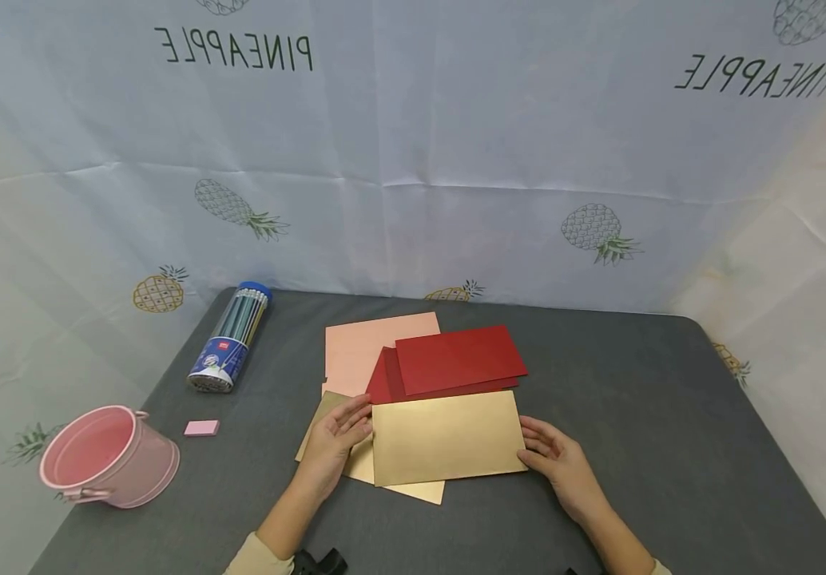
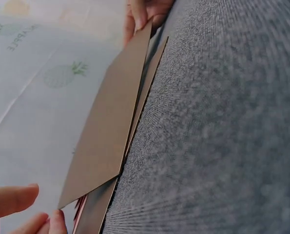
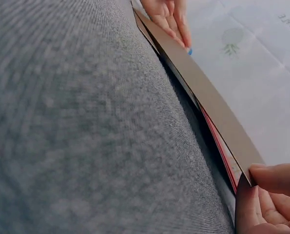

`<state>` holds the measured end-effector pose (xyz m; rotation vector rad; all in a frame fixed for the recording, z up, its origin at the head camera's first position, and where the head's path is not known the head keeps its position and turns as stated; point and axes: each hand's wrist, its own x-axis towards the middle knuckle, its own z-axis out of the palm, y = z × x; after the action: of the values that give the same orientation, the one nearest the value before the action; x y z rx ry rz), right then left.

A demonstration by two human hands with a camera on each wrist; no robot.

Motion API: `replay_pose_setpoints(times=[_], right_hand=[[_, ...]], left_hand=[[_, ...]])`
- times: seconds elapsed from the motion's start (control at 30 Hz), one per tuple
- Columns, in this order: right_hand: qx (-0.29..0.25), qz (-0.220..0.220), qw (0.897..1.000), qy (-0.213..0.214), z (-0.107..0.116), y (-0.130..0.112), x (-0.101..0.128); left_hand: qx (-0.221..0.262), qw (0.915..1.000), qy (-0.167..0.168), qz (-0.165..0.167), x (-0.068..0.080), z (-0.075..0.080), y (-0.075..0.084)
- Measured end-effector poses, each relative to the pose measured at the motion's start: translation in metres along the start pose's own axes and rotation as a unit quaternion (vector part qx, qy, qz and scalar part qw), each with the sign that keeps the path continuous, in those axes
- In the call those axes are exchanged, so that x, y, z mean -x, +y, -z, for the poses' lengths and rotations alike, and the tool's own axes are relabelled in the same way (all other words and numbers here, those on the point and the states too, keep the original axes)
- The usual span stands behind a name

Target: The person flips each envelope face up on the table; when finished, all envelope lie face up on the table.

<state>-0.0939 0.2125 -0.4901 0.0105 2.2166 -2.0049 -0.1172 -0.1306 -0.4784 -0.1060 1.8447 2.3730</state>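
Head view: a flat gold rectangular paper sheet (image 1: 447, 438) lies on top of a loose pile at the middle of the dark grey felt-covered counter (image 1: 672, 415), held between the two hands at its short ends.
Left hand (image 1: 334, 442): fingers curled lightly onto the sheet's left edge, thumb on top; the left wrist view shows that edge raised a little off the sheets below.
Right hand (image 1: 557, 463): fingers (image 3: 276, 179) pinch the right edge, thumb above and fingertips under, as the right wrist view shows.
Doing it well: I judge the sheet should be kept level with an even, light pinch at both ends, so it does not bow or crease, and lifted clear before it is slid, so the lower sheets do not drag along.
Under the fingers: a second gold paper sheet (image 1: 413, 489), skewed, pokes out below the left hand.
Beyond the fingers: two dark red rectangular paper sheets (image 1: 459, 359) overlap a pale peach paper sheet (image 1: 363, 347).
Far left of the left hand: a small pink eraser (image 1: 200, 428), a pink metal bucket (image 1: 113, 457) lying tilted, and a clear blue-capped tube of pencils (image 1: 232, 337) on its side.
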Motion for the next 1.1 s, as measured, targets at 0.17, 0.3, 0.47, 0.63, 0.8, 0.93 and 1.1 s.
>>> replay_pose_setpoints(times=[0.17, 0.3, 0.47, 0.63, 0.8, 0.93, 1.1], right_hand=[[-0.056, 0.013, 0.998, -0.023, 0.002, 0.003, 0.0], [-0.106, 0.042, 0.992, -0.061, 0.004, 0.005, 0.001], [-0.133, 0.052, 0.987, -0.077, 0.004, 0.006, 0.002], [-0.136, 0.052, 0.987, -0.07, 0.004, 0.006, 0.002], [-0.141, 0.06, 0.986, -0.07, 0.004, 0.006, 0.002], [-0.142, 0.059, 0.986, -0.065, 0.004, 0.005, 0.002], [-0.152, 0.067, 0.985, -0.04, 0.004, -0.007, 0.001]], left_hand=[[0.009, 1.0, 0.002, 0.001, -0.001, 0.0, -0.001], [0.004, 1.0, -0.004, 0.005, 0.0, 0.001, -0.001], [-0.009, 0.9989, -0.039, 0.025, 0.001, 0.004, -0.003], [-0.013, 0.9974, -0.068, 0.022, 0.001, 0.007, -0.005], [-0.018, 0.9977, -0.065, 0.005, 0.001, 0.008, -0.007], [-0.018, 0.9987, -0.047, 0.004, 0.001, 0.005, -0.005], [-0.041, 0.9981, -0.038, -0.024, -0.005, -0.001, 0.004]])
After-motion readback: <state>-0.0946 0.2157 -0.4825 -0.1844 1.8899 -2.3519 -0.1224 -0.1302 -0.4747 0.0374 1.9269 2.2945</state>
